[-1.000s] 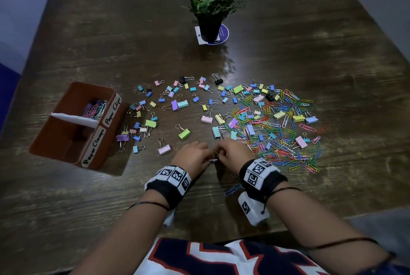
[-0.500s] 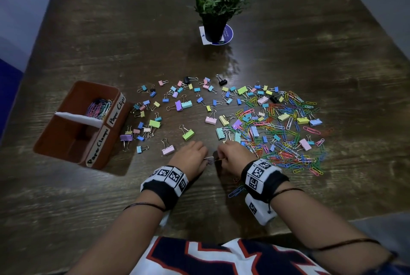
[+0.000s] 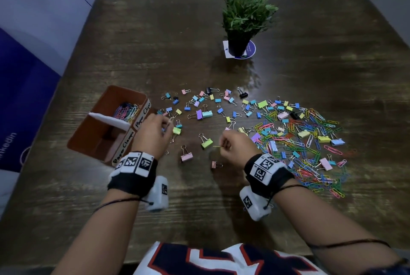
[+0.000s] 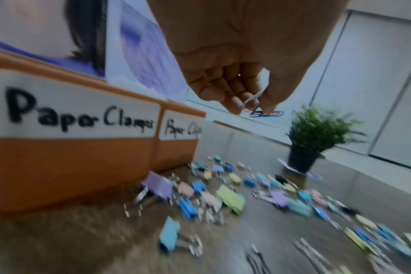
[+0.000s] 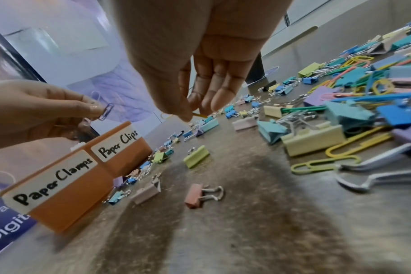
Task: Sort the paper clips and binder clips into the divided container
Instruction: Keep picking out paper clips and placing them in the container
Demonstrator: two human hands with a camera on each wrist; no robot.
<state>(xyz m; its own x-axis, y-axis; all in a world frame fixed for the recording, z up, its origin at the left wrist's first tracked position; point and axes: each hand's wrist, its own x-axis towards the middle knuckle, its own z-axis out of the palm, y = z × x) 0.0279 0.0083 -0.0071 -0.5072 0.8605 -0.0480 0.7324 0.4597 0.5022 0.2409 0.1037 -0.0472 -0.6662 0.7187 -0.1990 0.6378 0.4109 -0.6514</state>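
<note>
An orange divided container [image 3: 95, 139] stands at the left, labelled "Paper Clips" on the far half and "Paper Clamps" on the near half. The far half holds several coloured paper clips [image 3: 127, 111]. My left hand [image 3: 155, 131] hovers by the container's right wall and pinches a paper clip [image 5: 107, 111] [image 4: 252, 101] between thumb and fingertips. My right hand [image 3: 233, 146] is over the table's middle and pinches a yellow paper clip [image 3: 218, 146] [image 5: 198, 115]. Binder clips [image 3: 204, 113] lie scattered in the middle. A mixed heap of paper clips and binder clips [image 3: 306, 141] lies at the right.
A small potted plant [image 3: 244, 21] stands on a round coaster behind the clips. A pink binder clip [image 3: 215, 164] and a green one [image 3: 206, 142] lie near my right hand. The dark wooden table [image 3: 199, 208] shows bare wood in front of the hands.
The hands have parted: the left one has moved left and up to the container with a paper clip, while the right stays near the middle with a yellow clip.
</note>
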